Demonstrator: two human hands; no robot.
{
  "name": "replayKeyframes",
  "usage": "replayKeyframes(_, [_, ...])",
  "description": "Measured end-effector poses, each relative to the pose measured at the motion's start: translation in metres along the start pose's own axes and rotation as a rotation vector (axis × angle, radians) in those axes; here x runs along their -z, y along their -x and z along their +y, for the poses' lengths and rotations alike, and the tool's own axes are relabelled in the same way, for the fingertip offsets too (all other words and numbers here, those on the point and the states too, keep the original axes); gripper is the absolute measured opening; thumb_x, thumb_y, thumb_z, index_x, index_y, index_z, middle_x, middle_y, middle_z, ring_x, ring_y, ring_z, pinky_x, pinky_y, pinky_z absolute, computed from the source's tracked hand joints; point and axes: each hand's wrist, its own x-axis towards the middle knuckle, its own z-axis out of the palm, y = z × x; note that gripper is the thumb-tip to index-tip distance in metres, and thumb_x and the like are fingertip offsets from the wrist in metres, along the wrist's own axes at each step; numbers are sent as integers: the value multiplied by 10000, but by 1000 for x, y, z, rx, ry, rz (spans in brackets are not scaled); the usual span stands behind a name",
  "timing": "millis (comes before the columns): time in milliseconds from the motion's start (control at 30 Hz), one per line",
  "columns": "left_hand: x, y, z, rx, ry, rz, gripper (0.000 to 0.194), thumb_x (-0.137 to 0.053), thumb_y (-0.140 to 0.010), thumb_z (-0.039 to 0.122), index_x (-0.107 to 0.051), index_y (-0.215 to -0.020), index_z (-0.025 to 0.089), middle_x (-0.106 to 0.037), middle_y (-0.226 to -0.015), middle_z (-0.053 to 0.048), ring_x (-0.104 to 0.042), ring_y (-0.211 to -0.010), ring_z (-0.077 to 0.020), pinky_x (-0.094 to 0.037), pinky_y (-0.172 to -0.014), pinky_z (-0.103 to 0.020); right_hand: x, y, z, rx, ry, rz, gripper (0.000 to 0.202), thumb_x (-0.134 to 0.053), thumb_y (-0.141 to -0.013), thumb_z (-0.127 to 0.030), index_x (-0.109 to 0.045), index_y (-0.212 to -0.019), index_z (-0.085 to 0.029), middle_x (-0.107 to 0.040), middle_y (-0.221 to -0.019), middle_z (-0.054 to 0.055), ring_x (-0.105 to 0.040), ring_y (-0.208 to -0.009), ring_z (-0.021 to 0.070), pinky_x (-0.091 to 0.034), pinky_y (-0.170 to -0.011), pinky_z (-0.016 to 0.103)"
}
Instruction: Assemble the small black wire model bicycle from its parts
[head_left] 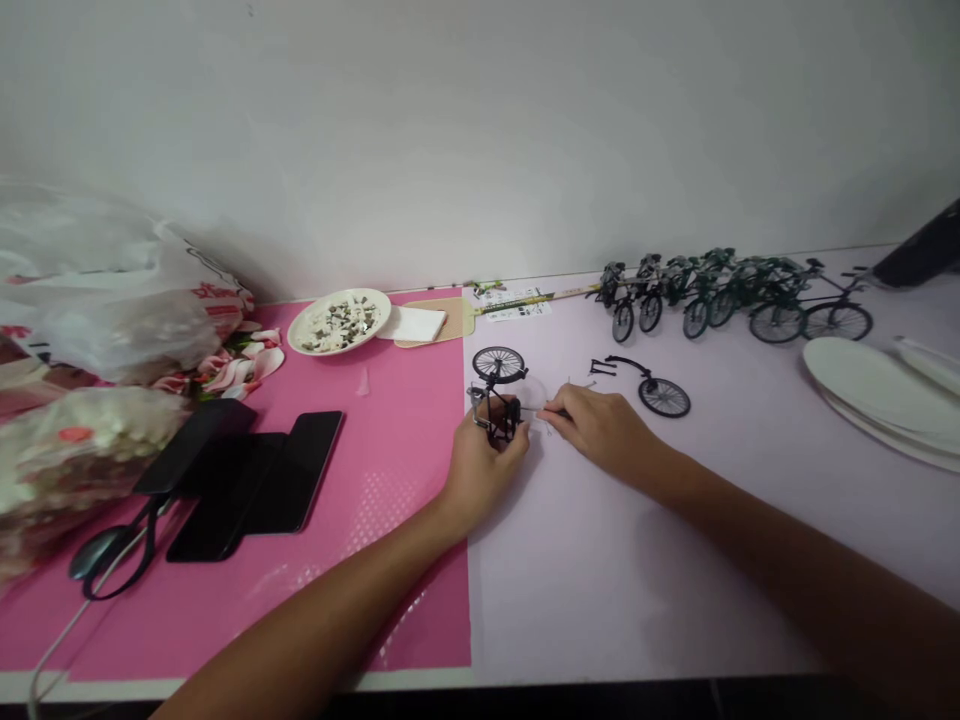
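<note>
Near the centre of the frame, your left grip holds a small black bicycle body with one wheel. Just right of it, your right grip pinches a thin tool pointed at that body. A loose wheel piece lies on the bench right of centre. Small bicycles stand along the upper right, above white plates; two dark phones lie at centre left.
</note>
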Motion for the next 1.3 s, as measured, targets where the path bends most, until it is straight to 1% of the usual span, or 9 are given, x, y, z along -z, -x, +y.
replayKeyframes(400, [-1,0,-1,-16,-10,10,300,-710,-877,256,-666,-1159,164,-716,-952,-63,-628,-758,-168,-497,-698,-288,3,-2,-3,-81,-70,-87,276,-492,-1078,-390,-497,-845,-242,-684,-731,26,-610,-582,178,-368,-557,293])
replayKeyframes(567, [-1,2,0,-36,-47,1,341,-696,-910,293,-665,-1224,165,-721,-1034,-96,-644,-804,-183,-495,-682,-287,7,-4,-6,-115,-178,-42,286,-515,-1063,-389,-494,-818,-243,-634,-724,10,-564,-593,166,-364,-570,295])
replayKeyframes(667, [0,2,1,-55,-44,6,343,-692,-924,312,-661,-1235,173,-726,-1068,-102,-668,-868,-204,-515,-737,-305,10,-5,-7,-118,-232,5,293,-498,-1067,-376,-500,-807,-241,-619,-756,23,-555,-641,175,-380,-608,314])
replayKeyframes(733, [2,1,2,-78,-15,-2,281,-608,-984,325,-663,-1217,177,-732,-1083,-105,-682,-936,-222,-528,-809,-329,11,-5,-7,-153,-287,26,321,-468,-1077,-391,-503,-795,-244,-582,-738,21,-548,-664,185,-392,-636,330])
replayKeyframes(833, [3,1,3,-125,16,-8,287,-435,-1061,304,-666,-1175,178,-736,-1112,-112,-676,-1041,-238,-516,-932,-367,10,-4,-6,-275,-464,13,391,-388,-1103,-472,-525,-812,-250,-563,-717,13,-542,-657,190,-419,-649,341])
replayKeyframes(900, [3,0,3,-144,6,-5,312,-401,-1075,305,-669,-1168,175,-733,-1120,-116,-668,-1060,-244,-503,-965,-381,8,-4,-6,-347,-583,2,447,-325,-1107,-538,-513,-816,-255,-578,-732,19,-544,-665,195,-438,-661,351])
replayKeyframes(1000, [3,0,3,-134,-9,-12,318,-415,-1075,320,-677,-1172,168,-728,-1077,-116,-663,-1001,-241,-502,-929,-377,3,-2,-9,-412,-699,13,408,-370,-1084,-594,-469,-861,-267,-652,-871,47,-611,-802,222,-487,-764,382])
replayKeyframes(1167, [3,1,3,-125,16,-43,285,-469,-1051,305,-704,-1152,179,-699,-948,-79,-625,-857,-208,-490,-829,-341,-9,0,-14,-439,-932,-26,383,-600,-1022,-512,-333,-868,-285,-712,-1251,73,-647,-1206,254,-507,-985,432])
replayKeyframes(1300, [3,0,1,-93,135,-68,306,-514,-1046,375,-705,-1174,174,-694,-927,-68,-616,-802,-188,-493,-770,-316,-20,2,-15,-472,-1085,-12,420,-677,-976,-495,-335,-856,-283,-726,-1189,70,-663,-1203,247,-507,-1052,458])
